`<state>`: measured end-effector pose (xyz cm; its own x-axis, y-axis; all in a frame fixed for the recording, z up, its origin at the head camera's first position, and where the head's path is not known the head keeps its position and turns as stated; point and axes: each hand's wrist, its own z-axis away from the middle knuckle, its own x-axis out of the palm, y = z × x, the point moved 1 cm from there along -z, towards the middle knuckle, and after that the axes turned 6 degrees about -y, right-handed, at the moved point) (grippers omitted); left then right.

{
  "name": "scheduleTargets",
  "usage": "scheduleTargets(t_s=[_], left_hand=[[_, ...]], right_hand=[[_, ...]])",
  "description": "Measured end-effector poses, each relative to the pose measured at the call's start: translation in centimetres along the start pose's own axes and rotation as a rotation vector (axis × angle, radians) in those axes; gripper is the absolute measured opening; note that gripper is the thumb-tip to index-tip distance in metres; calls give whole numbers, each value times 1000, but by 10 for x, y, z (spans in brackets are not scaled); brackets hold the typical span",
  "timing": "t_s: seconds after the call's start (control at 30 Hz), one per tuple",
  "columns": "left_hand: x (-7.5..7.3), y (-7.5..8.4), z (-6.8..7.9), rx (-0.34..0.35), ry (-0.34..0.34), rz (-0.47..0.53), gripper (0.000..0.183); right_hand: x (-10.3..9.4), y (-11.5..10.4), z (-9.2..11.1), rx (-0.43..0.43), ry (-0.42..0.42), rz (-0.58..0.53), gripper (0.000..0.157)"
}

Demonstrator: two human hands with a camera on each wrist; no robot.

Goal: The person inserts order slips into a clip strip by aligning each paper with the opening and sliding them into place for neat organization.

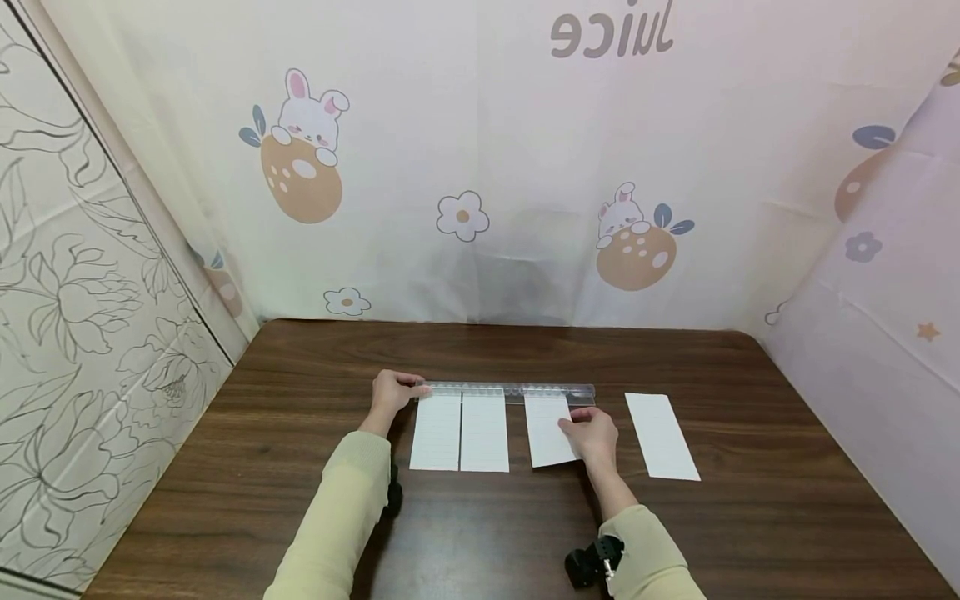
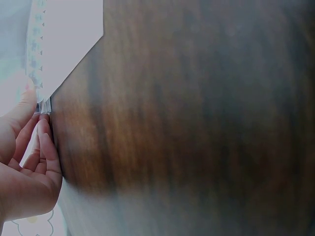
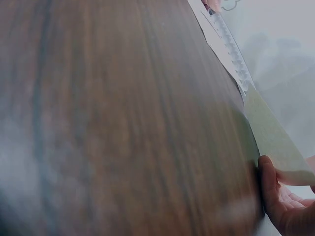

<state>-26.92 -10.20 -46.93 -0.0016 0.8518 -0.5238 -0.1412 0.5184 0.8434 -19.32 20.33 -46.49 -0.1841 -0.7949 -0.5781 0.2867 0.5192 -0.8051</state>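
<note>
A clear plastic ruler (image 1: pixel 551 390) lies crosswise on the table along the top edges of the paper strips. My left hand (image 1: pixel 391 396) grips its left end, thumb on top, as the left wrist view also shows of that hand (image 2: pixel 32 147). Side by side below the ruler are two white paper strips, a left one (image 1: pixel 435 433) and a right one (image 1: pixel 484 433), with a thin gap between them. My right hand (image 1: pixel 594 435) pinches a third strip (image 1: pixel 547 429) by its right edge. That strip sits slightly tilted, its top at the ruler; the right wrist view shows its sheet (image 3: pixel 273 142) lifted at the hand.
A fourth white strip (image 1: pixel 663 437) lies by itself, slanted, right of my right hand. Brown wood grain covers the table (image 1: pixel 480 533). A printed curtain (image 1: pixel 525 167) hangs behind its back edge, and a flower-patterned panel (image 1: pixel 90 333) stands on the left.
</note>
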Motion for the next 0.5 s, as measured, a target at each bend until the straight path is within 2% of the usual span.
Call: scheduleTargets(t_s=[0.5], left_hand=[[-1,-1,-1,-5,9,20,20]], right_hand=[[7,-2,0,-12,-37,-17,25]])
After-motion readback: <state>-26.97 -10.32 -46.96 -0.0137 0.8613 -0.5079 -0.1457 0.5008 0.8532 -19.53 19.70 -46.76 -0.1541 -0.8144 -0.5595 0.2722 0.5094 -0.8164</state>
